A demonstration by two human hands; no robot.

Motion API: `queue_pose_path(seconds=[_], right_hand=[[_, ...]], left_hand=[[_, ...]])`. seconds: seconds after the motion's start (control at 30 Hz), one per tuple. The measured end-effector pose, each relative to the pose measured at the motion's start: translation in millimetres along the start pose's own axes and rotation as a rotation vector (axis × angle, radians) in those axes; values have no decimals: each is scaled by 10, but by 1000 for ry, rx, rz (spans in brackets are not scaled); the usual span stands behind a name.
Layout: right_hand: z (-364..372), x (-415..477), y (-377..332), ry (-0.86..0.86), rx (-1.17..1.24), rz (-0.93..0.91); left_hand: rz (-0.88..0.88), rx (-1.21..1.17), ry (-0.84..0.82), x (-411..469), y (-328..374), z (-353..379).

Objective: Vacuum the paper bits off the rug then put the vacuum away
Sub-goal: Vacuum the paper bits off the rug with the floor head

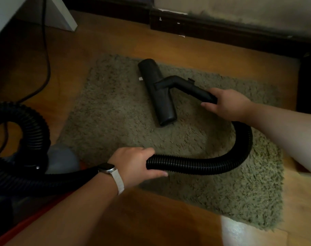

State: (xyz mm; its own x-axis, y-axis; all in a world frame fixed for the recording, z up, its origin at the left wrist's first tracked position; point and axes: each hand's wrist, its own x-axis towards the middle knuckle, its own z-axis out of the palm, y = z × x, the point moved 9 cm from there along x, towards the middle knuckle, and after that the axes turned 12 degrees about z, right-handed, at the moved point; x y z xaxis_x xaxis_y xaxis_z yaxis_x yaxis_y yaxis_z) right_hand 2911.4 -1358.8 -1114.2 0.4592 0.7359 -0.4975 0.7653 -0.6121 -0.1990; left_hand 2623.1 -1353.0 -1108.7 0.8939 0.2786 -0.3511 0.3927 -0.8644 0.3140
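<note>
Count: one shaggy olive-green rectangular rug (pixel 115 112); one black ribbed plastic vacuum hose (pixel 195 165); one flat black plastic floor nozzle (pixel 156 86); one small white paper bit (pixel 140 78); two hands.
Left hand (pixel 137 164): over the rug's near edge, fingers curled round the hose.
Right hand (pixel 227 103): over the rug's right half, fingers wrapped round the hose's smooth rigid end.
Nozzle: flat on the rug's far middle, with the paper bit just beside its left edge.

A black ribbed hose (pixel 195 165) and black nozzle (pixel 156 91) are seen on a speckled olive-green rug (pixel 115 112). The floor (pixel 151 219) is coloured warm orange-brown, and a white watch strap (pixel 118 181) is shown at lower centre.
</note>
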Motion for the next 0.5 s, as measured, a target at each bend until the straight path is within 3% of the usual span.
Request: queue_pose_path(seconds=[0.27, 0.5], right_hand=[[-248, 366, -194, 41, 75, 17], [-282, 578, -554, -2, -31, 4]], left_hand=[[-98, -32, 107, -20, -237, -171], [-196, -20, 134, -76, -607, -289]])
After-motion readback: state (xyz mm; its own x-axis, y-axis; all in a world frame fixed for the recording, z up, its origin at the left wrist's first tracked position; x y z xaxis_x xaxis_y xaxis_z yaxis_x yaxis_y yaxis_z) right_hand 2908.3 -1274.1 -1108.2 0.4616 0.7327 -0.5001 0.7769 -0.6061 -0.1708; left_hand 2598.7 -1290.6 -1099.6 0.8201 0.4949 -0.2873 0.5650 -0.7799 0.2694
